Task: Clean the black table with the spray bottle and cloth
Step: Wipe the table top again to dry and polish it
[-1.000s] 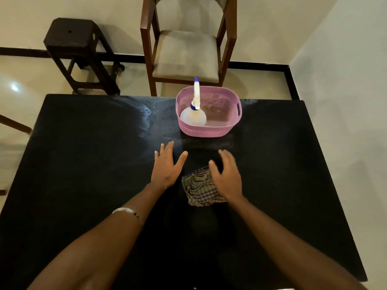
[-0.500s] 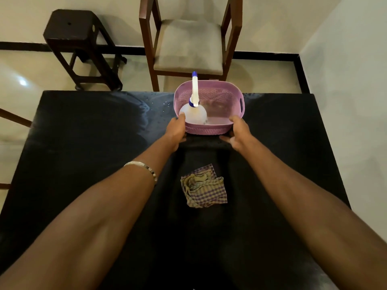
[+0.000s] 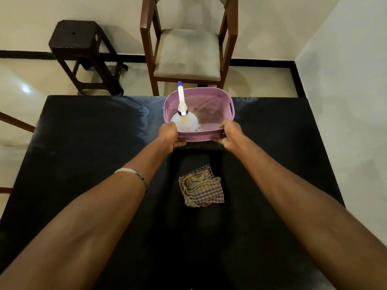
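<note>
A pink perforated basket (image 3: 209, 101) stands near the far edge of the black table (image 3: 83, 164). A clear spray bottle (image 3: 184, 120) with a white and blue nozzle stands in its left half. My left hand (image 3: 170, 136) grips the basket's near left corner, and my right hand (image 3: 230, 136) grips the near right corner. A crumpled checked cloth (image 3: 202, 188) lies on the table between my forearms, apart from both hands.
A wooden chair (image 3: 188, 51) with a grey seat stands just beyond the table's far edge, behind the basket. A dark stool (image 3: 83, 53) stands at the back left. A white wall runs along the right. Wet streaks mark the far tabletop.
Both hands left the cloth, reached forward to the basket and now grip its near corners. The cloth stays where it lay.
</note>
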The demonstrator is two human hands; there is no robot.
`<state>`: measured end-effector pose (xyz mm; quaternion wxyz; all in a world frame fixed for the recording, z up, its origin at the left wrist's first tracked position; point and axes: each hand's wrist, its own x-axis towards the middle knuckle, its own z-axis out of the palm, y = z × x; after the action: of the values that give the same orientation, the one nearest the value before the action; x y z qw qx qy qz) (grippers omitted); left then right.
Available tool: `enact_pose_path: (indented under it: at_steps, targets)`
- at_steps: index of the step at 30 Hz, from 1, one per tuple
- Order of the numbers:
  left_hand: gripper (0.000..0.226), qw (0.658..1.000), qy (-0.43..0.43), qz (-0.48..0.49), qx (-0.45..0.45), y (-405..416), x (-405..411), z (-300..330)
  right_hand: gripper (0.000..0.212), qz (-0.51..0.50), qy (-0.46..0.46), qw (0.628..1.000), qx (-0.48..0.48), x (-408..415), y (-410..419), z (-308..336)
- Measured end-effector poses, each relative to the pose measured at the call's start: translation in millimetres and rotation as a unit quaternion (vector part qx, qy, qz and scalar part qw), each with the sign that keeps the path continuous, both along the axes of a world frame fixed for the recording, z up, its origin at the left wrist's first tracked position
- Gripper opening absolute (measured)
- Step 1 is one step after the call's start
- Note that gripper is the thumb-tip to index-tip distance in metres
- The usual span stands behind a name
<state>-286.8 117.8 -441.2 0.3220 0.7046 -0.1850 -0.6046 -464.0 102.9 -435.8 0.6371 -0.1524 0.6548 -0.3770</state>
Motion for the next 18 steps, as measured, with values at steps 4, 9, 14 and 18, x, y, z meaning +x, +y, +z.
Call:
enact_pose_path:
  at_steps: [4,9,14,18]
  targets:
    - [0.044,1.000,-0.005,0.018,-0.004,14.6,28.1,4.8,0.044,0.026,-0.009,1.000,0.004,27.9,11.3,10.3]
    - [0.041,0.998,-0.004,0.063,-0.023,41.0,79.8,13.1,0.046,0.078,-0.009,0.997,0.004,80.9,19.4,14.3]
    - [0.043,0.993,-0.004,0.114,-0.022,75.9,139.1,14.5,0.048,0.147,-0.005,0.989,0.001,145.9,29.1,10.7]
    - [0.046,0.988,-0.016,0.154,-0.016,104.0,184.7,14.5,0.041,0.196,-0.001,0.981,0.004,196.7,43.5,10.6]
